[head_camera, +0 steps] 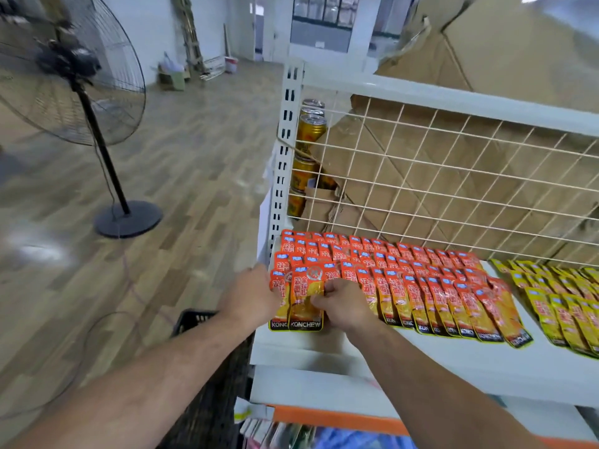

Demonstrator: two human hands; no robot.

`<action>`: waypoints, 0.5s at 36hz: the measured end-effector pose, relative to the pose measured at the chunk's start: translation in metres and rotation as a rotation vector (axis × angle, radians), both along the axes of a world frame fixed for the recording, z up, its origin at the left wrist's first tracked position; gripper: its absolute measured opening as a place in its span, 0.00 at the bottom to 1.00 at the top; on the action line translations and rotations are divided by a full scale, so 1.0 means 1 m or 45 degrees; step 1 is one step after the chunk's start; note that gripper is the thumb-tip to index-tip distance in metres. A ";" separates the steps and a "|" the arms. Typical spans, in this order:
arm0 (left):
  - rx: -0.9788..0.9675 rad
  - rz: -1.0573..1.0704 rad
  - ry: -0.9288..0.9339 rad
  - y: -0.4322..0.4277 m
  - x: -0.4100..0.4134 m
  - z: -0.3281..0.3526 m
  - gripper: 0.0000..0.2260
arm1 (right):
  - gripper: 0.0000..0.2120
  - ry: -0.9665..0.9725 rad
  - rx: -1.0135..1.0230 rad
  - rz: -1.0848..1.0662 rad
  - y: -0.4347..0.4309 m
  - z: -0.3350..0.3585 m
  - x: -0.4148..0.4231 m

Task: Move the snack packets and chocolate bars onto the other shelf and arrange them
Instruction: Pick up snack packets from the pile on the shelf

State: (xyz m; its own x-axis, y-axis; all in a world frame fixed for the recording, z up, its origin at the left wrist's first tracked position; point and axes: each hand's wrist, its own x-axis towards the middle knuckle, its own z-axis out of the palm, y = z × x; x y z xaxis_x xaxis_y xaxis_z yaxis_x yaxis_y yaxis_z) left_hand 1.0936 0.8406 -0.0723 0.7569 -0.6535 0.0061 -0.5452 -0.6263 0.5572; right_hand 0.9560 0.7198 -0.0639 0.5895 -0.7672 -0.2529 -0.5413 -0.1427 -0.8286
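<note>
As packets (421,280) fill the shelf (356,356), hands (254,294) (345,304) grip one.

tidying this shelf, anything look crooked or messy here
The orange packets at the right end of the front row fan out slanted, unlike the straighter ones to their left. The cardboard at the back left looks torn and crumpled.
</note>
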 end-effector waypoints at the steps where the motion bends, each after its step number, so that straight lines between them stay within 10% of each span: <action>1: 0.012 -0.011 0.000 0.001 0.000 0.001 0.07 | 0.13 0.015 -0.012 0.007 0.000 0.000 0.001; 18: 0.015 -0.013 -0.027 0.007 0.011 -0.009 0.07 | 0.10 0.423 -0.498 0.108 0.003 -0.001 0.008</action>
State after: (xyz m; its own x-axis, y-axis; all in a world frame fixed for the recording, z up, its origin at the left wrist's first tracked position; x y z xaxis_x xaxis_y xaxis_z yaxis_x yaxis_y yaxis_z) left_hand 1.1047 0.8474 -0.0811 0.7502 -0.6611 0.0146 -0.5630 -0.6271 0.5383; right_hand 0.9635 0.7224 -0.0649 0.5900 -0.7950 -0.1409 -0.7394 -0.4619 -0.4899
